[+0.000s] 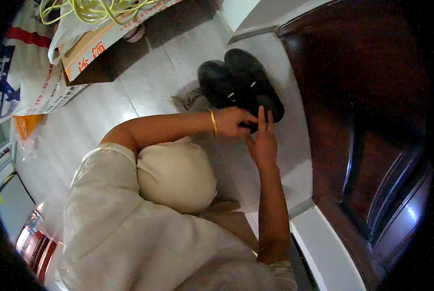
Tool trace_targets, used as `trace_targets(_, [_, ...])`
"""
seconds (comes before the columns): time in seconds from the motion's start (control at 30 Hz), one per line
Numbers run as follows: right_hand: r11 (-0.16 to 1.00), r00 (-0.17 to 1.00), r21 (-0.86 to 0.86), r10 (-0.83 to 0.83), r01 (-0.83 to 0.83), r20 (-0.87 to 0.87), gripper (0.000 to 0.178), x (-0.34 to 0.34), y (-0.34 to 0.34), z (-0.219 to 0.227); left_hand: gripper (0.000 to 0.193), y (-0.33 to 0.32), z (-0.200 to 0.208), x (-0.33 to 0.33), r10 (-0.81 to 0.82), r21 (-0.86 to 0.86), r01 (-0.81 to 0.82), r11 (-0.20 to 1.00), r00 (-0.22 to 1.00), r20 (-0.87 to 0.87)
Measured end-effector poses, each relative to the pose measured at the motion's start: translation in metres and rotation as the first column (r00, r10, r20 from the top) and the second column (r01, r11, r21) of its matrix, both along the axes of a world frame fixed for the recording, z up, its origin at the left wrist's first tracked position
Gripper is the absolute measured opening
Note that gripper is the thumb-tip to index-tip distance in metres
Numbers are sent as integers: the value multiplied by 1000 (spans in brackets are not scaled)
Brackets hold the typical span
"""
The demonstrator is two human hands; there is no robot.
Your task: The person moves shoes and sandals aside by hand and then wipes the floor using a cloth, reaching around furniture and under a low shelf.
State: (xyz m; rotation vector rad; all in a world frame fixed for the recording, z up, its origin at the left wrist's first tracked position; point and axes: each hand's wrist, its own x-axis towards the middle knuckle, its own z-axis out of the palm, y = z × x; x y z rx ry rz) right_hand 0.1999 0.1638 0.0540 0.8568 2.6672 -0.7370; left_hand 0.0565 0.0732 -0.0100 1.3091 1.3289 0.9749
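Observation:
A pair of black shoes stands side by side on the pale floor ahead of me: the left shoe (pixel 214 82) and the right shoe (pixel 246 68). My left hand (pixel 232 121), below a gold bangle (pixel 213 122), reaches across to the shoes' near end. Its fingers bend round a dark edge there, which looks like part of a shoe. My right hand (pixel 264 143) comes up from below with fingers stretched and apart, the tips over the near end of the right shoe. The two hands nearly meet, and the shoes' near edges are partly hidden behind the fingers.
A dark brown door (pixel 362 72) and a white ledge (pixel 323 247) are on the right. At upper left are a cardboard box (pixel 88 53), a yellow-green cable (pixel 98 12) and a large printed sack (pixel 32 87). My cream-clothed knee (pixel 178 174) is below my left forearm.

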Motion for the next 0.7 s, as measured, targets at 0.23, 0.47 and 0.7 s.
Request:
trace_targets(0.23, [999,984,35,9,-16,175,76,10,14,-18,27,-61,-33,-121,820,263,-798,542,432,-376])
trace_targets(0.47, [969,996,248,-2,-20,88,24,42,19,-50,58,-140,-58,-307,417,315,-908,275,-183,-890])
trace_targets(0.7, [961,970,221,-202,169,137,28,120,21,-57,53,-153,-88,-348,464,305,-869,389,-101,-880])
